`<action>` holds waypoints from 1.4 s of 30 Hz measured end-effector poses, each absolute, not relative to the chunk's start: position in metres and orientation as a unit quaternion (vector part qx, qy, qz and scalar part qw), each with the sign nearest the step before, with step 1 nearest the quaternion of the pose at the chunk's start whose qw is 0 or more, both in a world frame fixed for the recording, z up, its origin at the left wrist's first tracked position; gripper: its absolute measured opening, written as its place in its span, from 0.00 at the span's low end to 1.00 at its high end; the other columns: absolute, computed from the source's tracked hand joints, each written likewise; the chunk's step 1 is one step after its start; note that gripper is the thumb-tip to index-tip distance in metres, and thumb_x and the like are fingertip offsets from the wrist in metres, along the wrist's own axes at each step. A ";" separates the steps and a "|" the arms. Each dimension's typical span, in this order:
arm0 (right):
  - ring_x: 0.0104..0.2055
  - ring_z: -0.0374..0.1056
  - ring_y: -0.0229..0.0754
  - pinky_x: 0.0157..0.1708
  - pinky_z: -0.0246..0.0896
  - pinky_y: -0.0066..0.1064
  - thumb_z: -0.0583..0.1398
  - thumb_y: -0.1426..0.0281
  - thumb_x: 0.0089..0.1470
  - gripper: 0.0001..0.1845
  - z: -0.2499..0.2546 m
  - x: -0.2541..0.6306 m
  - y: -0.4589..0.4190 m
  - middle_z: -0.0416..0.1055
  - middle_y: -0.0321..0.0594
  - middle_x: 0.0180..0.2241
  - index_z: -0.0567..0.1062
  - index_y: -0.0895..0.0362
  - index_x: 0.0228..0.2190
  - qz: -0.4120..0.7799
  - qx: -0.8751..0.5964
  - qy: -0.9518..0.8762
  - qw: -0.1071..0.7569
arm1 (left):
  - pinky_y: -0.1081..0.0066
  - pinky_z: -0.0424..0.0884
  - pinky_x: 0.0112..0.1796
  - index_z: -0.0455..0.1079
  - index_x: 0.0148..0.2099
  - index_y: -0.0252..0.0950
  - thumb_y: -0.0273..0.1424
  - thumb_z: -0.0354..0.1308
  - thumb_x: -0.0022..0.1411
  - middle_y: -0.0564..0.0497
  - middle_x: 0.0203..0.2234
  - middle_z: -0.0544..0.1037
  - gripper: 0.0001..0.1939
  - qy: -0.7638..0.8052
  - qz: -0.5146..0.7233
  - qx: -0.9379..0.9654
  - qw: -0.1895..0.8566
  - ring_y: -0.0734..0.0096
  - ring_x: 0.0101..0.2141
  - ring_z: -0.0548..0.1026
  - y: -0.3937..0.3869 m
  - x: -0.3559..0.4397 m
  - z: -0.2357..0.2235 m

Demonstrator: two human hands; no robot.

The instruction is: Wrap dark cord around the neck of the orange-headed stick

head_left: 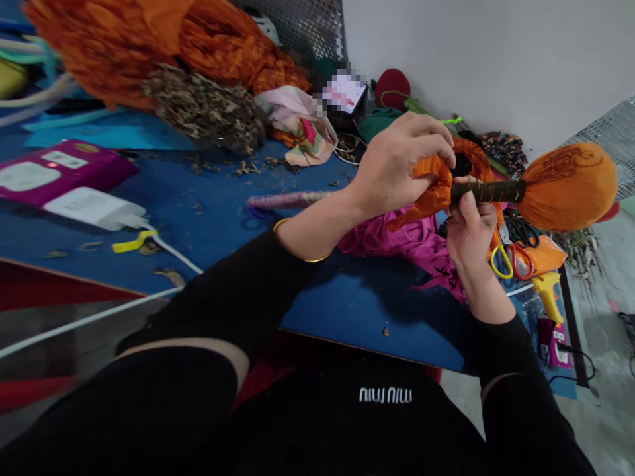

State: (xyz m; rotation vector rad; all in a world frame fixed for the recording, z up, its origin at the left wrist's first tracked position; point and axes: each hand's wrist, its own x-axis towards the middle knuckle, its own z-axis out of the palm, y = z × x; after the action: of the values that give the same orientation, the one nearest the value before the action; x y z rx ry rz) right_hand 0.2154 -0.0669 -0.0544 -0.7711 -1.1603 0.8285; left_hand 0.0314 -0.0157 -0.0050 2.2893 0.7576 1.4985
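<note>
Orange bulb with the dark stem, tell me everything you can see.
The orange bulb is rounded, apparently stretched cloth, with a dark swirling pattern on its upper side, gathered where it meets the dark stem. Thin orange bands cross the stem. The piece is held up nearly level, bulb rightward. The right hand grips the stem; the left hand holds crumpled orange cloth at its other end.

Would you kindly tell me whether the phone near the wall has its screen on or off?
On: the phone shows a bright, pale display.
</note>
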 end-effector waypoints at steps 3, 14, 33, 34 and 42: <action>0.29 0.63 0.35 0.28 0.65 0.32 0.75 0.48 0.50 0.20 -0.052 0.212 -0.068 0.78 0.37 0.39 0.85 0.49 0.36 0.371 -0.347 -0.507 0.696 | 0.49 0.77 0.62 0.82 0.37 0.52 0.28 0.68 0.64 0.53 0.46 0.88 0.09 0.256 0.496 0.820 0.123 0.52 0.57 0.82 -0.012 0.031 -0.007; 0.36 0.75 0.38 0.43 0.78 0.32 0.76 0.53 0.48 0.18 -0.046 0.203 -0.071 0.76 0.32 0.32 0.83 0.48 0.36 0.387 -0.329 -0.475 0.718 | 0.59 0.81 0.48 0.83 0.50 0.47 0.30 0.65 0.69 0.51 0.43 0.90 0.11 0.259 0.491 0.816 0.163 0.59 0.43 0.86 -0.016 0.026 -0.013; 0.28 0.57 0.37 0.29 0.60 0.35 0.74 0.45 0.52 0.21 -0.052 0.207 -0.070 0.72 0.35 0.35 0.85 0.46 0.40 0.357 -0.352 -0.514 0.696 | 0.47 0.77 0.53 0.81 0.35 0.49 0.56 0.64 0.71 0.46 0.36 0.87 0.20 0.206 0.436 0.870 0.101 0.55 0.43 0.82 -0.009 0.014 0.000; 0.27 0.55 0.37 0.28 0.57 0.35 0.74 0.45 0.52 0.21 -0.052 0.207 -0.069 0.70 0.35 0.34 0.85 0.46 0.40 0.357 -0.351 -0.514 0.696 | 0.47 0.78 0.52 0.81 0.35 0.49 0.57 0.63 0.72 0.45 0.37 0.87 0.21 0.201 0.432 0.873 0.105 0.55 0.42 0.82 -0.008 0.013 0.001; 0.27 0.59 0.35 0.30 0.65 0.33 0.76 0.47 0.49 0.21 -0.053 0.204 -0.067 0.72 0.33 0.31 0.86 0.47 0.38 0.379 -0.346 -0.481 0.711 | 0.47 0.78 0.51 0.83 0.38 0.51 0.62 0.60 0.72 0.45 0.37 0.87 0.24 0.207 0.420 0.865 0.180 0.58 0.41 0.80 -0.003 0.009 -0.006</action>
State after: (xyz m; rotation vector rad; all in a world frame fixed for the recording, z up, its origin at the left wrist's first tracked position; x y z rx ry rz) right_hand 0.2038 -0.0667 -0.0528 -0.7683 -1.0658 0.8408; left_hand 0.0090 -0.0030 -0.0058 2.4457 0.5847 1.1860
